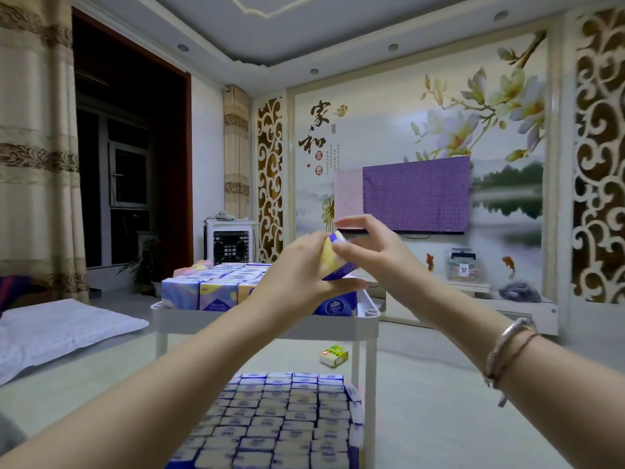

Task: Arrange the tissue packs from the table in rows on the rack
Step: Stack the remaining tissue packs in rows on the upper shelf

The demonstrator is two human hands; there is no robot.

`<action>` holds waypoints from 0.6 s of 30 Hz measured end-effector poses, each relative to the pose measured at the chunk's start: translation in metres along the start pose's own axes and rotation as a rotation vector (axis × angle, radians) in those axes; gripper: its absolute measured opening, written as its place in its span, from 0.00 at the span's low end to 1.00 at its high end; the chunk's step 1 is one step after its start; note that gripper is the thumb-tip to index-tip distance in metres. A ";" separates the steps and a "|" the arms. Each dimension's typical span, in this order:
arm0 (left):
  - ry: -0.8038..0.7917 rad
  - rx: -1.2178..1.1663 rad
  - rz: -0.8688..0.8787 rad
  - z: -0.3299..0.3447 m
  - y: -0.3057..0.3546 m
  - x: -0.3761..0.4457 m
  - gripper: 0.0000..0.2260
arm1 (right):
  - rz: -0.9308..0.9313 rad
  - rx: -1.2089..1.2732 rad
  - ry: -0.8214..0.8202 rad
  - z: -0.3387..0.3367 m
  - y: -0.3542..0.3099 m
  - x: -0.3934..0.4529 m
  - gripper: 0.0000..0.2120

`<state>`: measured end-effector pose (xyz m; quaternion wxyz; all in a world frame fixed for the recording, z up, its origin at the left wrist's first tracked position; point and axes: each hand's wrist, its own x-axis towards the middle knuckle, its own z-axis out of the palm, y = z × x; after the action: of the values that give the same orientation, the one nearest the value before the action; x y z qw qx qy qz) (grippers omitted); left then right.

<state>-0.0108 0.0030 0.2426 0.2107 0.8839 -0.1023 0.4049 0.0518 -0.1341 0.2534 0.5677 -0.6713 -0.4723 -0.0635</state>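
I hold one tissue pack (334, 257) in the air over the rack's (263, 319) near right corner, its long axis tilted. My left hand (297, 272) grips it from below; my right hand's (368, 245) fingers (348, 221) pinch its top edge. The top tier's rows (216, 286) fill the left side, so the open room I judge lies just below.

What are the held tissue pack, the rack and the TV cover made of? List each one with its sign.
Tissue pack: glossy plastic film wrap, judging by the sheen and its printed yellow and blue face.
Rack: probably moulded plastic, matte white, with rounded rim and tubular posts.
TV cover: woven fabric, matte purple with a fine pattern, draped loosely.
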 end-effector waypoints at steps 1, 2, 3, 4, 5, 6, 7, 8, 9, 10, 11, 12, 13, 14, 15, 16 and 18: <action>-0.007 0.035 0.023 0.005 0.002 0.006 0.22 | -0.001 0.017 0.033 -0.003 0.001 -0.002 0.14; -0.020 0.070 0.034 0.010 0.004 0.013 0.24 | -0.002 0.018 0.091 -0.007 0.004 -0.002 0.14; -0.038 0.105 0.025 0.013 0.006 0.018 0.27 | -0.006 0.003 0.175 -0.012 0.008 -0.002 0.13; -0.061 0.139 -0.007 0.015 0.007 0.024 0.30 | -0.004 -0.033 0.276 -0.018 0.014 -0.001 0.11; -0.086 0.180 -0.051 0.015 0.007 0.028 0.32 | 0.005 -0.077 0.374 -0.024 0.021 0.001 0.09; -0.115 0.232 -0.090 0.016 0.006 0.031 0.32 | 0.023 -0.114 0.447 -0.031 0.029 0.002 0.08; -0.154 0.290 -0.116 0.016 0.003 0.032 0.29 | 0.047 -0.141 0.489 -0.036 0.037 0.004 0.07; -0.209 0.333 -0.137 0.017 0.000 0.031 0.25 | 0.079 -0.164 0.505 -0.040 0.046 0.006 0.07; -0.268 0.350 -0.163 0.018 -0.003 0.029 0.22 | 0.115 -0.185 0.505 -0.041 0.054 0.008 0.08; -0.315 0.349 -0.192 0.018 -0.007 0.026 0.20 | 0.153 -0.210 0.499 -0.041 0.062 0.010 0.08; -0.346 0.348 -0.220 0.019 -0.011 0.023 0.20 | 0.186 -0.238 0.490 -0.039 0.070 0.013 0.08; -0.367 0.354 -0.243 0.019 -0.015 0.020 0.20 | 0.213 -0.271 0.480 -0.037 0.077 0.018 0.07; -0.377 0.365 -0.257 0.019 -0.017 0.018 0.20 | 0.231 -0.309 0.469 -0.035 0.084 0.023 0.07; -0.378 0.374 -0.260 0.019 -0.019 0.017 0.20 | 0.244 -0.354 0.463 -0.034 0.089 0.029 0.06; -0.376 0.381 -0.258 0.019 -0.021 0.016 0.20 | 0.254 -0.404 0.465 -0.032 0.093 0.035 0.07; -0.376 0.386 -0.252 0.019 -0.022 0.016 0.20 | 0.257 -0.450 0.475 -0.030 0.095 0.041 0.07; -0.371 0.406 -0.243 0.020 -0.024 0.016 0.20 | 0.246 -0.528 0.499 -0.025 0.098 0.050 0.07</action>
<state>0.0220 0.0148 0.2361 0.0544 0.9726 0.0506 0.2205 0.1598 -0.1176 0.2247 0.4760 -0.8100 -0.2029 -0.2760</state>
